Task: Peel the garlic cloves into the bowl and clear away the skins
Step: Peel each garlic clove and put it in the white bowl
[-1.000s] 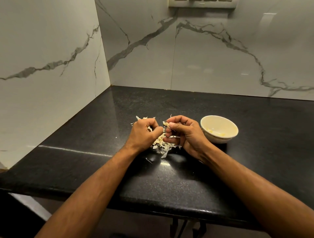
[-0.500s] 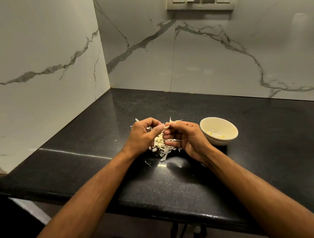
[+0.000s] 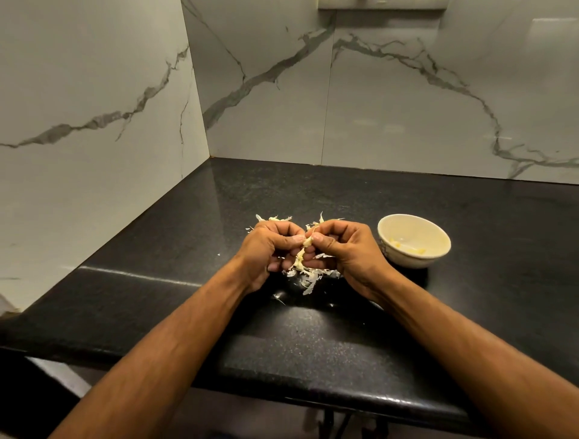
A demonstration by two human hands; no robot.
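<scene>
A small pale garlic clove (image 3: 308,241) is pinched between the fingertips of my left hand (image 3: 272,247) and my right hand (image 3: 341,247), just above the black counter. A strip of skin hangs down from the clove. Under and behind my hands lies a heap of papery garlic skins (image 3: 308,275). To the right stands a cream bowl (image 3: 414,239) with a few peeled yellowish cloves (image 3: 407,247) in it.
The black stone counter (image 3: 313,338) ends at a rounded front edge near me. White marble walls close off the back and the left side. A switch plate (image 3: 380,3) sits high on the back wall.
My hands have lifted slightly and their fingertips have come together on the clove. A strip of skin now hangs between them.
</scene>
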